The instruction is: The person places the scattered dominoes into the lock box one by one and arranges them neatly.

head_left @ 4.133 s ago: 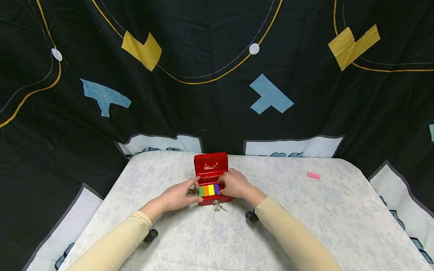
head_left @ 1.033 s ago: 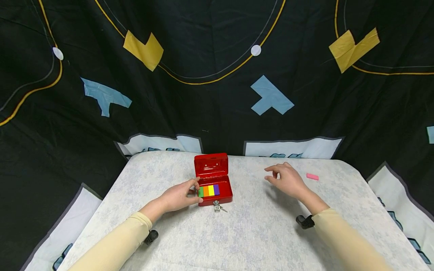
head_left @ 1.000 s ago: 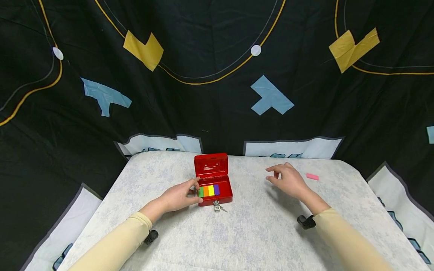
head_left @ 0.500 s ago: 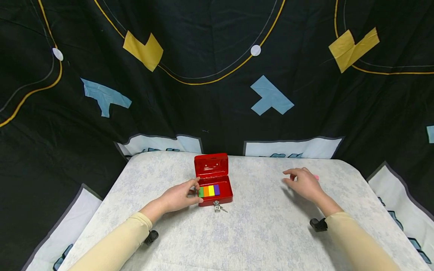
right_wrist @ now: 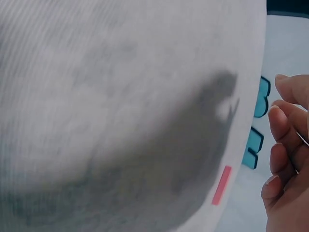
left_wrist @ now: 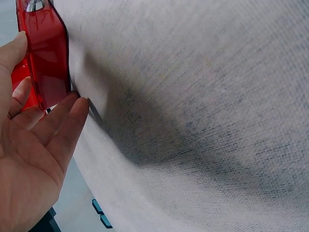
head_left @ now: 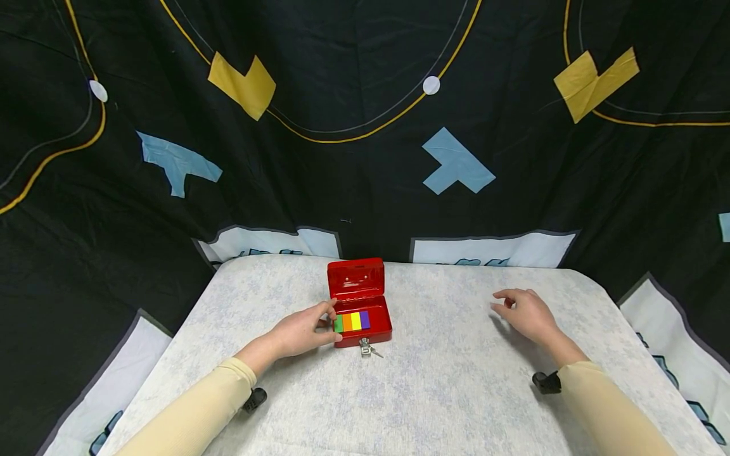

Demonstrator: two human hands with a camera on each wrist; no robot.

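A small red cash box (head_left: 381, 329) stands on the table with its lid (head_left: 356, 278) raised. Inside lies a row of green, orange, yellow and purple blocks (head_left: 352, 321), at its left side. My left hand (head_left: 299, 329) holds the box's left side between thumb and fingers; the left wrist view shows the thumb against a red face (left_wrist: 46, 58). Well to the right, my right hand (head_left: 527, 313) hovers over the table, fingers loosely bent, nothing between them. A pink block (right_wrist: 221, 185) lies on the cloth near the right hand; in the head view that hand hides it.
A silver lock with a key (head_left: 365, 348) sits at the box's front. Pale patterned cloth (head_left: 433, 392) covers the table. A black curtain with coloured shapes (head_left: 365, 190) hangs behind it. Each wrist bears a black camera (head_left: 546, 382).
My right hand has left the box and travelled right, now covering the pink block in the head view. The left hand, box and row of blocks have stayed put.
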